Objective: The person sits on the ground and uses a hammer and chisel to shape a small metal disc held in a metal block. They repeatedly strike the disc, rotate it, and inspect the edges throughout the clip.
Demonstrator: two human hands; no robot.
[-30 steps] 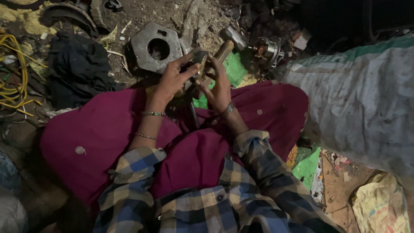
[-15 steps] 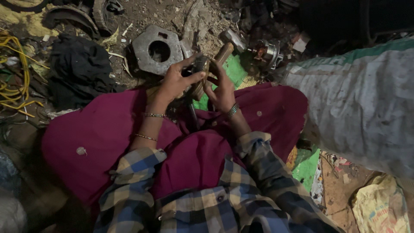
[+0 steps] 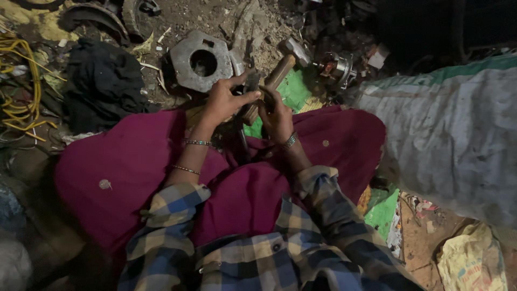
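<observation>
Wooden hammer handle [image 3: 276,75]; dull rough metal casting [image 3: 200,60]; matt magenta cloth [image 3: 134,161]

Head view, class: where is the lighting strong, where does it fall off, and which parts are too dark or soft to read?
Head view: light is strongest on the left hand, right hand and grey metal block; the top right corner falls into near black; the small part between the hands is too dim to identify; bottom left edge is dark and soft.

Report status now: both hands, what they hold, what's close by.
Left hand and right hand both gripping a small dark metal part. Hammer lies just beyond. Grey metal block close ahead.
</observation>
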